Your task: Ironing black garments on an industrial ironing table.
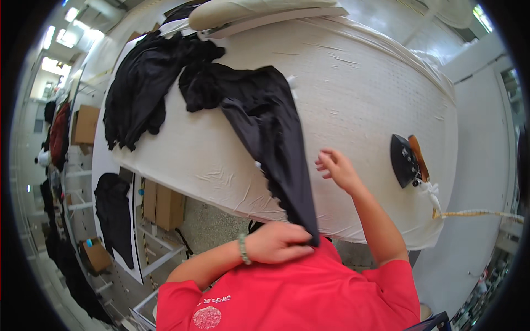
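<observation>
A black garment with a shiny surface lies stretched over the white padded table, its lower end hanging toward me past the near edge. At that end my left hand, with a beaded bracelet on the wrist, is closed on the cloth against my red shirt. To the right of the garment my right hand hovers above the table, empty, its fingers loosely bent and apart. The garment's far part is bunched, next to a heap of black clothes at the far left.
A black iron with a brown handle stands on the right of the white table, its cord leading right. A long padded pressing board lies across the far edge. Cardboard boxes and another black garment are at the left.
</observation>
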Motion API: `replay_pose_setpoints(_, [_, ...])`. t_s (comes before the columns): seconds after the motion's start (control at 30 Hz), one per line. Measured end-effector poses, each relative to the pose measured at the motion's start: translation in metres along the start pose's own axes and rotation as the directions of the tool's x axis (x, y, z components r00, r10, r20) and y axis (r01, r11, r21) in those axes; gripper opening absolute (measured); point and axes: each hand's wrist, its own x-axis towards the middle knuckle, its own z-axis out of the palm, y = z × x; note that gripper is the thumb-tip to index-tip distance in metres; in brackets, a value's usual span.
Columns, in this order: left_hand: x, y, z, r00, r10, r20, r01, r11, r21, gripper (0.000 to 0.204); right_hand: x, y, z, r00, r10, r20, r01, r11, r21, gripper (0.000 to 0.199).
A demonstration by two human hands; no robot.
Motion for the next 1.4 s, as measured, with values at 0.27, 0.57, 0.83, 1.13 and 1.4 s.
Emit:
replay_pose_setpoints(0.27, [0.000,-0.041,-0.032,0.819,-0.400,-0.412,0.272,0.902,-0.334,0.029,0.011,-0.045,0.059,0.948,-0.182,0.260,0.236,0.952,-0.196,0.040])
replay_pose_setpoints(0.57, [-0.021,-0.221,-0.275,0.144,-0.713,-0.686,0.077,0.700,-0.710,0.071,-0.101,0.054,-0.032,0.948,0.126,-0.294,-0.198,0.952,-0.231,0.031])
replay_pose_setpoints(0.83, [0.005,-0.248,-0.467,0.140,-0.439,-0.888,-0.206,0.864,-0.459,0.012,-0.094,0.021,0.026,0.814,-0.387,-0.434,-0.009,0.737,-0.675,0.034])
replay_pose_setpoints(1.13, [-0.083,-0.158,-0.468,0.245,0.113,-0.963,0.367,0.909,0.200,0.033,0.089,-0.060,0.058,0.682,-0.495,-0.539,0.107,0.796,-0.597,0.037])
replay_pose_setpoints(1.4, [0.098,-0.200,-0.274,0.906,0.162,-0.390,0.246,0.548,0.799,0.056,0.008,-0.102,0.074,0.709,-0.583,-0.397,0.241,0.729,-0.641,0.022])
